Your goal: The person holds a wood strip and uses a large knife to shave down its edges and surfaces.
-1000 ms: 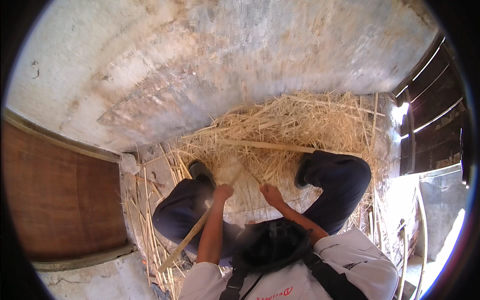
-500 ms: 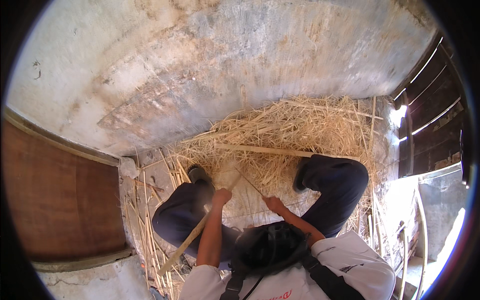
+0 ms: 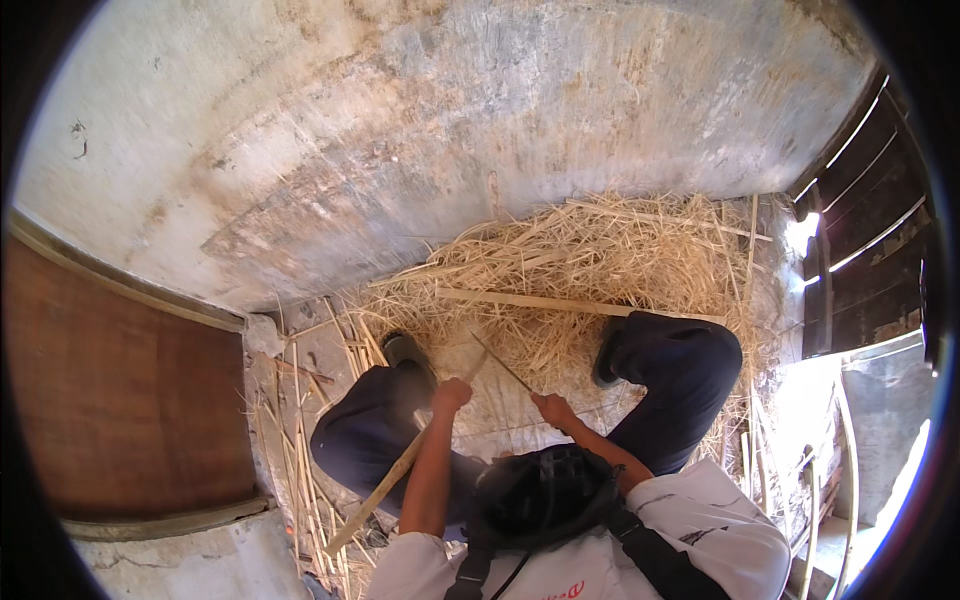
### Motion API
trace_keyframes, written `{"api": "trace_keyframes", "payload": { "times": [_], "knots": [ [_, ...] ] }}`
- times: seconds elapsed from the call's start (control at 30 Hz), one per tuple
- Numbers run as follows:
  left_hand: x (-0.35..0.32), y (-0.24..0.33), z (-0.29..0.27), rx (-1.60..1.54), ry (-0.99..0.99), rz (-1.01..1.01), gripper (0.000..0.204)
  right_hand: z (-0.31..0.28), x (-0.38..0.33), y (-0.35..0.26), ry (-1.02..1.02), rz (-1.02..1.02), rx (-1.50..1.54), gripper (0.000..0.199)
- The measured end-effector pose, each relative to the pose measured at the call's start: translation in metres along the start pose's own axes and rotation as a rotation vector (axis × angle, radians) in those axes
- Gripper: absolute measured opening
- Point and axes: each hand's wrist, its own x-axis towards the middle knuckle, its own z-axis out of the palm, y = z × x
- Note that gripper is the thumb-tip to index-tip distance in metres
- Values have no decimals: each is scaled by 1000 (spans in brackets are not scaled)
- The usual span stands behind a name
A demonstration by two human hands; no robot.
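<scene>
Pale strip: the long wooden or bamboo-looking strip [image 3: 380, 490] is held slantwise over the person's left thigh, above the floor [image 3: 500, 412], its near end out toward the floor's left edge.
Left hand: clenched around the strip [image 3: 452, 394], toward its far end.
Right hand: wrapped round the near end of a thin dark tool [image 3: 505, 366], maybe a knife [image 3: 555, 411]; its tip comes close to the strip, contact can't be made out.
Handling: light and springy-stiff, I'd guess, likely dry rather than slippery, could split along the grain; best gripped round the middle, edges might be splintery.
Straw heap: tangled shavings [image 3: 650, 260] are piled along the floor's far edge, with a flat pale lath [image 3: 520, 298] laid across the front.
Loose sticks: thin lengths [image 3: 300, 470] are scattered along the floor's left edge.
Backdrop: stained wall [image 3: 450, 120] behind the heap, brown panel [image 3: 130, 380] off the left edge.
Writing: some red lettering [image 3: 570, 590] is printed on the white shirt [image 3: 700, 510]; no label can be spotted on strip or tool.
</scene>
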Motion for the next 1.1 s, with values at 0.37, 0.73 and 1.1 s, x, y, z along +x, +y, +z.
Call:
{"api": "trace_keyframes", "payload": {
  "times": [0.37,0.73,1.1],
  "knots": [
    [-20,14,1,122,82,41,37,-9,5,-31,108,-163,65,66],
    [-11,0,35,210,94,57,33,-11,10,-50,39,-79,-2,76],
    [-11,5,32,142,149,53,29,-33,9,-96,140,-186,179,66]
  ]
}}
